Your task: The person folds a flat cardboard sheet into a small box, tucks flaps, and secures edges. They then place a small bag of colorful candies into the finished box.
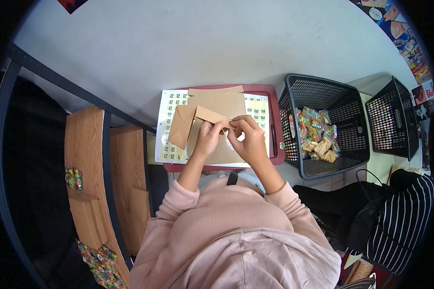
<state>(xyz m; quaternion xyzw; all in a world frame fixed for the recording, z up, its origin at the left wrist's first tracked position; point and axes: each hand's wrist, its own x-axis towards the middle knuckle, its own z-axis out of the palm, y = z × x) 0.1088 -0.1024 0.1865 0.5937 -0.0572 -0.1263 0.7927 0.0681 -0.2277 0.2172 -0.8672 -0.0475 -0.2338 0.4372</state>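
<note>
Left hand and right hand pinch a brown carton over label sheets bearing dark print.

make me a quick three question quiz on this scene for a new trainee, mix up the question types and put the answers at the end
1. What are the left hand and right hand both holding?
2. True or false: the black mesh crate nearest the maroon tray is empty.
3. Where do the wood-surfaced shelves stand? A) on the person's left; B) on the person's right; C) beyond the tray

Key:
1. A folded brown kraft-paper piece.
2. False; it holds colourful packets.
3. A.
</note>
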